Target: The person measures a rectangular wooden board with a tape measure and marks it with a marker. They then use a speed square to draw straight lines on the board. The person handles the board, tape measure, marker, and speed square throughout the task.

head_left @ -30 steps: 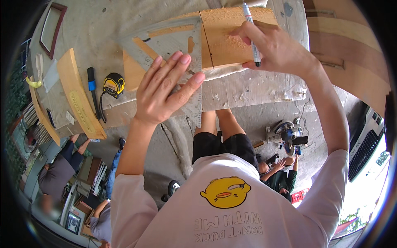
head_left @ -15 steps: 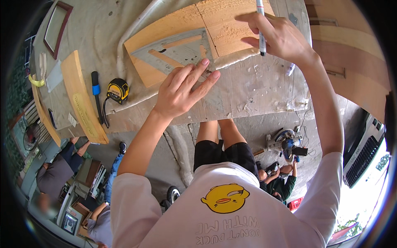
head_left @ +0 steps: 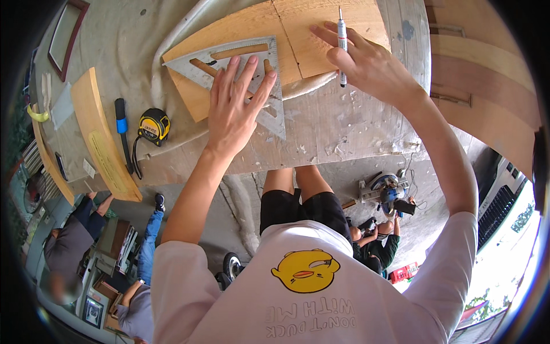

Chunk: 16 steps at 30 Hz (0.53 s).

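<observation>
A metal triangle square (head_left: pixel 277 117) lies partly on a flat wooden board (head_left: pixel 240 24), its lower corner reaching over the table. My left hand (head_left: pixel 232 109) rests on the square with fingers stretched out and slightly spread. A dark line crosses the board, to the right of the square's edge. Over the right part of the board, my right hand (head_left: pixel 372 71) holds a white marker pen (head_left: pixel 342 43) between thumb and fingers. Its thin tip points away from me and its black end toward me.
A yellow-black tape measure (head_left: pixel 153 126), a black and blue pen-like tool (head_left: pixel 121 126) and a curved wooden strip (head_left: pixel 103 137) lie at the left of the worktable (head_left: pixel 344 137). Beyond them is a dark red frame (head_left: pixel 73 37). A saw (head_left: pixel 387 189) and people are below, on the floor.
The square has shifted left on the board, away from the dark line, under my left hand. My left fingers now point more straight ahead. My right hand has moved slightly left with the pen.
</observation>
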### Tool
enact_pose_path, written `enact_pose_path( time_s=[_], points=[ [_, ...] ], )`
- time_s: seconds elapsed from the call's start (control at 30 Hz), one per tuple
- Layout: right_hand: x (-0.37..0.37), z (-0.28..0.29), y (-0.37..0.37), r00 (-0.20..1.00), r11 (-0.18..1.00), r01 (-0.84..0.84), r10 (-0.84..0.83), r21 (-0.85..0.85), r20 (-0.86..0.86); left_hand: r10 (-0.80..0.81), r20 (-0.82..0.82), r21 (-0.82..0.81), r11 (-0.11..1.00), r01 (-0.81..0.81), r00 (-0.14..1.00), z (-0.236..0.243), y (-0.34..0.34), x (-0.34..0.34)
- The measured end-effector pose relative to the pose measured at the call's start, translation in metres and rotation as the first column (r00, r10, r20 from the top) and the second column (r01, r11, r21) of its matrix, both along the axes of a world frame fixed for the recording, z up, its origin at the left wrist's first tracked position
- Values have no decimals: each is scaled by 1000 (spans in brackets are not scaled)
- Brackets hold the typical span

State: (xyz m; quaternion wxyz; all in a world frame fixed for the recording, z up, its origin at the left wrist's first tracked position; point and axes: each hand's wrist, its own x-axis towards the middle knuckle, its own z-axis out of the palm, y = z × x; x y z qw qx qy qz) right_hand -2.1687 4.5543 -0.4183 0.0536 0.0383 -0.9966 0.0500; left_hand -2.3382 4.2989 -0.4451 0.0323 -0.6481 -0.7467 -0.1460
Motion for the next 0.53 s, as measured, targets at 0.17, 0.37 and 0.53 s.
enact_pose_path(
  time_s=[0.17, 0.37, 0.53],
  points=[
    [-17, 20, 8, 989, 998, -61, 65, -32, 135, -54, -57, -69, 996, 50, 997, 13, 9, -10],
    [-25, 23, 17, 995, 993, -97, 98, -71, 8, -270, -238, -71, 963, 261, 933, 31, 16, -45],
    [-29, 34, 29, 996, 991, -68, 61, -119, -61, -410, -315, 20, 899, 438, 856, 46, 36, -90]
  ],
)
